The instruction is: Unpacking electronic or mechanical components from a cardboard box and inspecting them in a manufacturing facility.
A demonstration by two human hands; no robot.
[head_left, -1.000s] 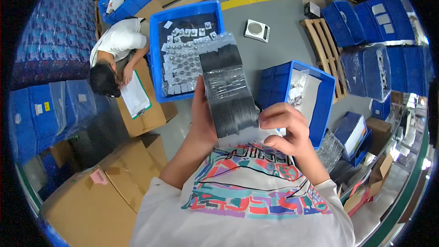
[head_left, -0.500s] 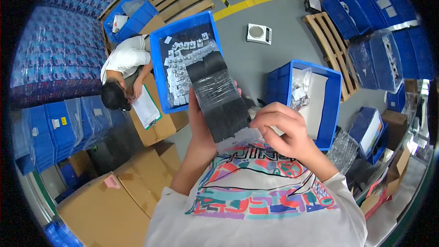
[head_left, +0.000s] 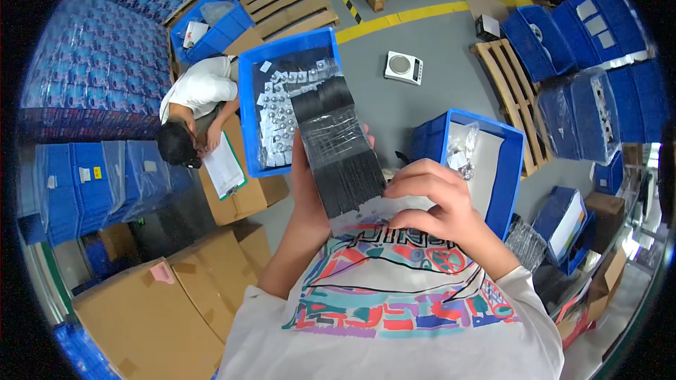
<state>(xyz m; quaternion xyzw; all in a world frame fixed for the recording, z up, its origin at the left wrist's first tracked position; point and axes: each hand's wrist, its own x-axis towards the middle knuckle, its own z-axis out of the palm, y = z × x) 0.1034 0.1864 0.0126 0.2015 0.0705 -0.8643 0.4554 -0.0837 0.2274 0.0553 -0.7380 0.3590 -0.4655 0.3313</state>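
Note:
A long stack of thin black sheets (head_left: 348, 179) with clear film wound round its middle is tilted up in front of my chest. My left hand (head_left: 304, 181) is closed round it, with its thumb along the left side and fingertips showing at the right edge. My right hand (head_left: 440, 200) is at the near right corner of the stack. Its fingers are bent, with the fingertips close against the sheet edges and the thumb held apart below. Beyond the stack, a blue bin (head_left: 248, 109) holds several small metal parts (head_left: 276, 116) with white tags, partly hidden by the stack.
A person (head_left: 204, 95) at the left writes on a clipboard (head_left: 224, 167) over a cardboard box. On the floor ahead lies a white scale (head_left: 403, 68). Another blue bin (head_left: 503, 190) with a clear bag stands at my right. Wooden pallets (head_left: 514, 98) and stacked bins lie farther right.
The sheet edges on the stack's near part now show as separate ridges. My right thumb has moved away from the fingers. The view has shifted slightly.

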